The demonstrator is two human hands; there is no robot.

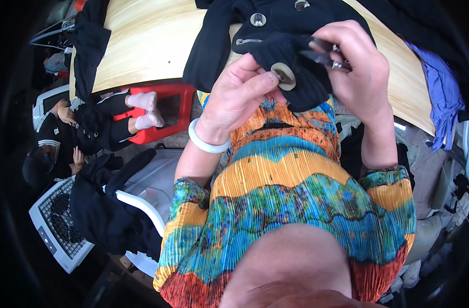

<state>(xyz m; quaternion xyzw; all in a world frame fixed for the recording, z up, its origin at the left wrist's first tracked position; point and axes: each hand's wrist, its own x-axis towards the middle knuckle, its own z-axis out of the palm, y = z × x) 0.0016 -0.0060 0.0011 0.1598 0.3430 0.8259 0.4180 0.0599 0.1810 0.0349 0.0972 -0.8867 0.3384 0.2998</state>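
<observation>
Black coat [296, 31] on wooden table [152, 46], red stool [167, 110] beneath

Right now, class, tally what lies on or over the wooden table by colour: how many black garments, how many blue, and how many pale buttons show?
Black garments: 2 (coat, cloth)
Blue garments: 1 (shirt)
Pale buttons: 3 (button held by the left hand)
Total: 6

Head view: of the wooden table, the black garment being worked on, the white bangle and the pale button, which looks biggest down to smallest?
1. Wooden table, the widest, though partly covered.
2. Black garment, spread across it.
3. White bangle on the left wrist.
4. Pale button, pinched by the left hand.
Nearness to the camera enlarges the bangle and button, yet the order holds.
</observation>
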